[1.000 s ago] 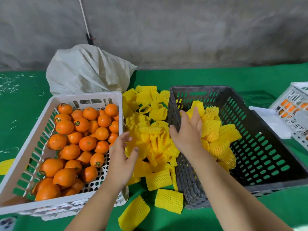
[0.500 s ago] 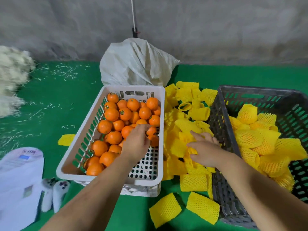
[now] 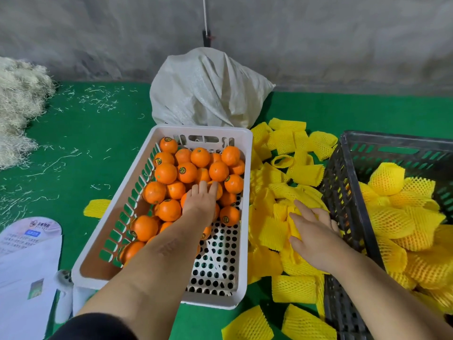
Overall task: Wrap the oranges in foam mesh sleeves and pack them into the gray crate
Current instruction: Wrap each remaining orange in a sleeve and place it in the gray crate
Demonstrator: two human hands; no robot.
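Loose oranges [image 3: 166,173] fill the far half of the white crate [image 3: 247,148]. My left hand [image 3: 199,201] reaches into it, palm down, fingers stretched over one orange [image 3: 219,190] in the pile; nothing is lifted. A heap of yellow foam mesh sleeves [image 3: 282,190] lies between the two crates. On this heap my right hand [image 3: 315,231] rests flat with its fingers spread, close to the gray crate's left wall. The gray crate [image 3: 343,192] at the right holds several wrapped oranges [image 3: 387,179].
A white woven sack [image 3: 206,92] stands behind the white crate. Pale straw [image 3: 17,106] is piled at far left, with printed white sheets [image 3: 27,266] at lower left. Stray sleeves [image 3: 96,208] lie on the green mat [image 3: 98,133].
My view has swung left. My left hand moved from the sleeve heap into the white crate onto the oranges. My right hand came out of the gray crate and down onto the sleeves.
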